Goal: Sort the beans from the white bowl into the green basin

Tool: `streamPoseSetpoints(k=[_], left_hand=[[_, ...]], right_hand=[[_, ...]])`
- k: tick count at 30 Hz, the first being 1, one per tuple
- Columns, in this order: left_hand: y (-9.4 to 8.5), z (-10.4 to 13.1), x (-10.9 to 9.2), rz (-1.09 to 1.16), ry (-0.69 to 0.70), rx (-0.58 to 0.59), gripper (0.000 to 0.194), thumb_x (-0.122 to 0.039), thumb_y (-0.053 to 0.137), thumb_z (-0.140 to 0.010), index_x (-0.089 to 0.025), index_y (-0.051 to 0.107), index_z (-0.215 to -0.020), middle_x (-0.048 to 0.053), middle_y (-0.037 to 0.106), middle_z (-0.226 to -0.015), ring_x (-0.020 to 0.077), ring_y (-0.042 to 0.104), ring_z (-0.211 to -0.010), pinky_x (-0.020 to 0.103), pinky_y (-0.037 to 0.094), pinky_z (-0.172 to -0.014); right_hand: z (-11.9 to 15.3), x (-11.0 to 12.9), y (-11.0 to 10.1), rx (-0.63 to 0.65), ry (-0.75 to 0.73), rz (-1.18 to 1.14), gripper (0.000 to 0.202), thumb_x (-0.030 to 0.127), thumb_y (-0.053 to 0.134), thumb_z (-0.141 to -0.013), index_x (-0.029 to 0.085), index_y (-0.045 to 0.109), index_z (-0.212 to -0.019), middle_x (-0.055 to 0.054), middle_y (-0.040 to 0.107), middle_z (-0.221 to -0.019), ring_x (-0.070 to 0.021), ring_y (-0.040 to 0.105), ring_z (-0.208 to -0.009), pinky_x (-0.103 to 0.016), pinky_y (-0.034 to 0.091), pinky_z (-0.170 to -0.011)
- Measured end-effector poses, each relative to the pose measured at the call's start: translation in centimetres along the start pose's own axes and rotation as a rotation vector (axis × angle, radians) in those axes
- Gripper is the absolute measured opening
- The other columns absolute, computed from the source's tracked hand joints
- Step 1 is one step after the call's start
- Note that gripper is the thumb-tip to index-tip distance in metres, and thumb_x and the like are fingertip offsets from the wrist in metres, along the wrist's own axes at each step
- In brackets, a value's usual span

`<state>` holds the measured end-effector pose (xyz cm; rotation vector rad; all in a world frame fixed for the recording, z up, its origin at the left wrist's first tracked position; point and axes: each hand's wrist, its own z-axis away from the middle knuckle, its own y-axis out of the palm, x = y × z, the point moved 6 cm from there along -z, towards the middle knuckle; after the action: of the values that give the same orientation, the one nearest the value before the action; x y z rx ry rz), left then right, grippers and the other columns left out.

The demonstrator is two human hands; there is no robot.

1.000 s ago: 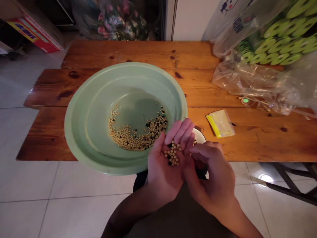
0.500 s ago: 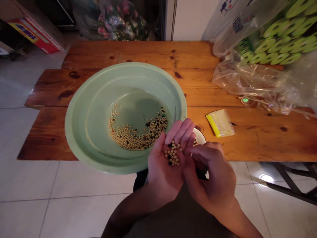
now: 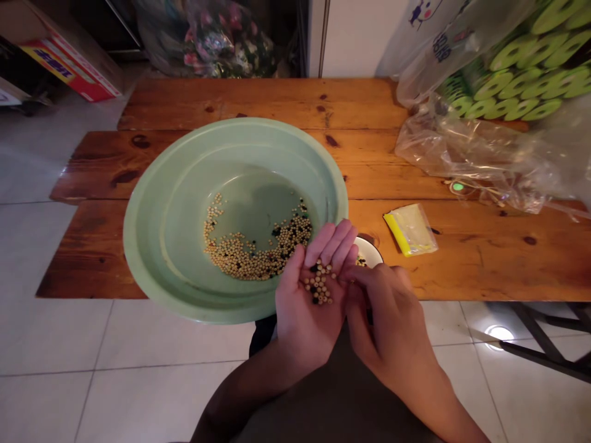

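Note:
My left hand point(image 3: 311, 301) is palm up and cupped, with a small pile of round beads point(image 3: 319, 284) in it, mostly pale wood and a few black. Close beside that palm, my right hand point(image 3: 385, 307) has its thumb and forefinger pinched together. A tiny yellowish bead seems to show between those fingertips. To the left, a large pale green basin point(image 3: 157, 184) contains many loose beads point(image 3: 249, 258) spread in a curve on its floor. Behind my right hand, a white bowl point(image 3: 372, 251) with some beads in it is mostly hidden.
The basin and bowl are on a wooden plank table point(image 3: 369, 160). A small plastic packet with a yellow edge point(image 3: 410, 229) lies to the right. Clear plastic wrapping point(image 3: 462, 147) and green rolls point(image 3: 521, 86) are at the back right. A red box point(image 3: 74, 71) stands at far left.
My right hand has shifted slightly left, its pinched fingertips now close against the edge of my left palm. My left hand and the beads in it have barely moved.

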<state>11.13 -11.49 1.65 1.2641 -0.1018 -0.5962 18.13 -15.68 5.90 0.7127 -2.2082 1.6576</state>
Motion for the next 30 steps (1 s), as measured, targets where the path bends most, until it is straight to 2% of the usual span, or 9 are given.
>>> streamPoseSetpoints(k=[6, 9, 12, 17, 23, 25, 27, 30], left_hand=[[0.0, -0.1, 0.3, -0.019, 0.011, -0.004, 0.047, -0.03, 0.025, -0.099, -0.017, 0.071, -0.102, 0.001, 0.072, -0.112, 0.0117, 0.059, -0.116, 0.023, 0.045, -0.101], [-0.1, -0.2, 0.4, -0.032, 0.021, -0.02, 0.047, -0.03, 0.026, -0.098, -0.016, 0.071, -0.101, 0.002, 0.073, -0.11, 0.0122, 0.06, -0.115, 0.023, 0.045, -0.101], [-0.2, -0.1, 0.5, -0.022, 0.001, -0.033, 0.048, -0.03, 0.025, -0.098, -0.017, 0.072, -0.099, 0.001, 0.073, -0.109, 0.0117, 0.061, -0.114, 0.023, 0.046, -0.099], [-0.1, 0.2, -0.2, -0.009, -0.012, -0.032, 0.046, -0.03, 0.026, -0.099, -0.021, 0.071, -0.101, 0.0, 0.072, -0.112, 0.011, 0.059, -0.117, 0.023, 0.045, -0.101], [0.1, 0.6, -1.0, -0.032, 0.015, -0.052, 0.046, -0.03, 0.026, -0.098, -0.023, 0.072, -0.1, -0.002, 0.072, -0.112, 0.0111, 0.057, -0.119, 0.024, 0.044, -0.102], [0.0, 0.6, -1.1, -0.043, 0.017, -0.07, 0.045, -0.03, 0.027, -0.098, -0.024, 0.072, -0.1, -0.001, 0.072, -0.111, 0.0117, 0.055, -0.121, 0.025, 0.043, -0.104], [-0.2, 0.7, -1.2, -0.055, 0.012, -0.107, 0.044, -0.031, 0.028, -0.098, -0.025, 0.072, -0.099, -0.001, 0.072, -0.112, 0.0126, 0.053, -0.124, 0.028, 0.041, -0.106], [-0.5, 0.8, -1.5, -0.07, 0.027, -0.144, 0.044, -0.031, 0.029, -0.097, -0.027, 0.072, -0.098, -0.002, 0.071, -0.113, 0.0132, 0.05, -0.127, 0.029, 0.039, -0.108]], right_hand=[[0.5, -0.8, 0.3, 0.008, 0.061, -0.016, 0.01, 0.012, 0.045, -0.088, 0.016, 0.049, -0.095, -0.005, 0.058, -0.079, -0.0182, 0.05, -0.071, -0.035, 0.04, -0.064], [1.1, -1.7, 0.7, 0.043, 0.128, -0.171, 0.015, 0.011, 0.045, -0.09, 0.02, 0.048, -0.101, -0.004, 0.062, -0.091, -0.0173, 0.057, -0.08, -0.035, 0.045, -0.072], [1.8, -2.8, 1.3, 0.062, 0.23, -0.433, 0.02, 0.014, 0.048, -0.092, 0.025, 0.047, -0.108, -0.002, 0.063, -0.1, -0.015, 0.061, -0.091, -0.032, 0.048, -0.08], [2.2, -4.5, 2.3, 0.0, 0.397, -1.015, 0.023, 0.02, 0.052, -0.092, 0.029, 0.047, -0.112, 0.006, 0.06, -0.072, -0.01, 0.061, -0.069, -0.025, 0.049, -0.068], [2.1, -5.1, 4.1, 0.082, 0.411, -1.529, 0.038, 0.032, 0.059, -0.089, 0.024, 0.051, -0.125, 0.006, 0.056, -0.056, -0.0103, 0.051, -0.05, -0.024, 0.043, -0.05], [2.1, -5.3, 4.6, 0.096, 0.424, -1.604, 0.036, 0.032, 0.06, -0.088, 0.024, 0.054, -0.122, 0.008, 0.05, -0.052, -0.0089, 0.044, -0.044, -0.023, 0.039, -0.046], [2.0, -5.8, 4.7, 0.077, 0.41, -1.627, 0.024, 0.033, 0.059, -0.088, 0.026, 0.059, -0.11, 0.009, 0.044, -0.048, -0.0084, 0.038, -0.04, -0.022, 0.036, -0.044], [1.9, -7.1, 4.4, -0.014, 0.429, -1.499, 0.012, 0.036, 0.055, -0.089, 0.024, 0.058, -0.092, 0.009, 0.045, -0.048, -0.0094, 0.041, -0.042, -0.023, 0.036, -0.045]])
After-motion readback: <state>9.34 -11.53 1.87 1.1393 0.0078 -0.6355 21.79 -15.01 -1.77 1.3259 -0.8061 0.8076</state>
